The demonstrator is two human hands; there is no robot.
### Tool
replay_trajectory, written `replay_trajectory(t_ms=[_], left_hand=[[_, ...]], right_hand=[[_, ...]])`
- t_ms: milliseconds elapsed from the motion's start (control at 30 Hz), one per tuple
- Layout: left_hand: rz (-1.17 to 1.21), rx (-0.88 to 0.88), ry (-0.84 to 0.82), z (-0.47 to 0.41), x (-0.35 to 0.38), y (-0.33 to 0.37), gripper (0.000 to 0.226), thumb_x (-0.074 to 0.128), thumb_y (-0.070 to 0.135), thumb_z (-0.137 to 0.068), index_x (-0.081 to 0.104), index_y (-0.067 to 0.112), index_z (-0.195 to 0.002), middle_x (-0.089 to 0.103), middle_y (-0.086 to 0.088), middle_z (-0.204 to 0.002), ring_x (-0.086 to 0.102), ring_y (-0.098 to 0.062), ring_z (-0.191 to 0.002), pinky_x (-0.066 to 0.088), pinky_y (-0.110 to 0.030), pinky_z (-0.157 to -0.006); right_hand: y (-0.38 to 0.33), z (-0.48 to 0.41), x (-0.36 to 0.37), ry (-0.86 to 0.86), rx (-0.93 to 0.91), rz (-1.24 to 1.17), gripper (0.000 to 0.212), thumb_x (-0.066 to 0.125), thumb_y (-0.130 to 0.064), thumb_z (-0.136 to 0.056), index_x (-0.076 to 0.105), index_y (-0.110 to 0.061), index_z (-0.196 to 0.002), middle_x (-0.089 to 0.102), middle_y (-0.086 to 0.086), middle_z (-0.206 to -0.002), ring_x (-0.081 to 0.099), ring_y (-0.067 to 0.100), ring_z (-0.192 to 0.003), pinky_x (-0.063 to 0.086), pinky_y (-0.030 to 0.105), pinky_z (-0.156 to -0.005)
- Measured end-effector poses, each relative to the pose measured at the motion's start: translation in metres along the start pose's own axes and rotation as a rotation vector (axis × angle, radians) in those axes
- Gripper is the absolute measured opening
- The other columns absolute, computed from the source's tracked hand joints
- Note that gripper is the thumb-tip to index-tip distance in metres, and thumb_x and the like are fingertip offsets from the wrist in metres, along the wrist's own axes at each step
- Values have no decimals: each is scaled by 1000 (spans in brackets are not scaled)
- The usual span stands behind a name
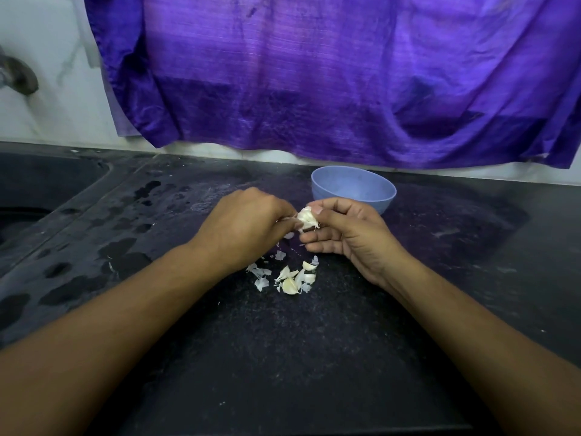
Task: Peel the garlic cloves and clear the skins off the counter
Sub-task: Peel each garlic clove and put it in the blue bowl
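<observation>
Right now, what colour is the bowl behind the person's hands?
The bowl is plain pale blue, with no pattern. It shows best in the head view.

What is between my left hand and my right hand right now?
In the head view, a piece of garlic sits between the left hand and right hand; both pinch it above the loose skins and cloves on the counter.

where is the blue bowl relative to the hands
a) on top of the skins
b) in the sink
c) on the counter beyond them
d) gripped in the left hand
c: the blue bowl stands on the counter beyond the right hand, which with the left hand pinches the garlic
</observation>
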State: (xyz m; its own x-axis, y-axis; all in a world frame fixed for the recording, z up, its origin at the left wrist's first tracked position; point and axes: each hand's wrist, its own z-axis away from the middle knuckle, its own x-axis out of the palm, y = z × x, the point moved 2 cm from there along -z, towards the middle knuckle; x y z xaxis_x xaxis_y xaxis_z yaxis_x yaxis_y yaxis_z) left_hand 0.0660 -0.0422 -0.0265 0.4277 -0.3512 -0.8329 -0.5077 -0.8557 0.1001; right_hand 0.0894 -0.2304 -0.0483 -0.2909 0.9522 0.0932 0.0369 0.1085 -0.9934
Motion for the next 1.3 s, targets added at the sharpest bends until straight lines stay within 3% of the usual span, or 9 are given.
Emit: replay_trajectory(t_ms=[167, 400, 533, 667, 800, 1033, 1167, 1300], left_hand=[[28, -24, -5, 1, 1, 1, 24, 54, 38, -102, 75, 28, -96, 70, 4, -72, 65, -22, -70, 52, -39, -65], [131, -92, 68, 1, 4, 0, 26, 62, 29, -95, 60, 29, -68, 49, 10, -51, 47, -7, -50, 34, -31, -55], [217, -148, 63, 1, 3, -1, 19, 61, 31, -88, 71, 24, -74, 58, 9, -53, 56, -7, -53, 42, -31, -54], [530, -305, -55, 2, 6, -5, 16, 64, 20, -94, 73, 24, -81, 73, 7, -68, 69, -6, -60, 52, -23, -58], [950, -464, -132, 3, 13, -6, 13, 60, 6, -99, 72, 4, -96, 72, -8, -78, 70, -16, -67, 61, -31, -63], [1174, -538, -150, 1, 12, -3, 17, 57, -1, -98, 65, 2, -84, 65, -5, -65, 65, -13, -56, 60, -26, -55], [1170, -502, -168, 2, 12, -5, 18, 57, 2, -101, 64, 1, -85, 66, -10, -71, 67, -17, -63, 62, -31, -59], [896, -321, -132, 4, 12, -4, 36, 56, 35, -105, 65, 1, -96, 68, -20, -84, 71, -24, -72, 64, -42, -66]], right_hand=[[-1, 1, 0, 5, 18, -15, 21, 66, -11, -97, 66, 2, -114, 76, 22, -98, 77, 25, -77, 65, 32, -69], [-3, 3, 1, -43, 27, -19, 17, 68, -11, -96, 67, -3, -111, 77, 20, -101, 76, 25, -80, 64, 31, -70], [-5, 5, 3, -84, 37, 16, 25, 73, -10, -92, 66, -1, -114, 77, 17, -98, 75, 22, -77, 65, 32, -72], [-6, 5, 4, -137, 51, 4, 26, 72, -5, -90, 66, -1, -115, 76, 18, -96, 74, 21, -75, 64, 32, -70], [-9, 6, 4, -163, 39, -28, 26, 73, -8, -85, 67, -3, -110, 75, 19, -95, 75, 21, -75, 64, 31, -69], [-11, 9, 4, -212, 10, -60, 28, 70, -9, -83, 67, -3, -110, 76, 17, -92, 76, 21, -78, 64, 29, -72], [-10, 9, 4, -214, -4, -67, 28, 69, -7, -85, 65, -2, -112, 76, 18, -94, 76, 22, -79, 65, 31, -74], [-9, 8, 4, -222, -3, -60, 29, 69, -9, -86, 62, -3, -114, 75, 16, -94, 75, 21, -75, 65, 34, -73]])
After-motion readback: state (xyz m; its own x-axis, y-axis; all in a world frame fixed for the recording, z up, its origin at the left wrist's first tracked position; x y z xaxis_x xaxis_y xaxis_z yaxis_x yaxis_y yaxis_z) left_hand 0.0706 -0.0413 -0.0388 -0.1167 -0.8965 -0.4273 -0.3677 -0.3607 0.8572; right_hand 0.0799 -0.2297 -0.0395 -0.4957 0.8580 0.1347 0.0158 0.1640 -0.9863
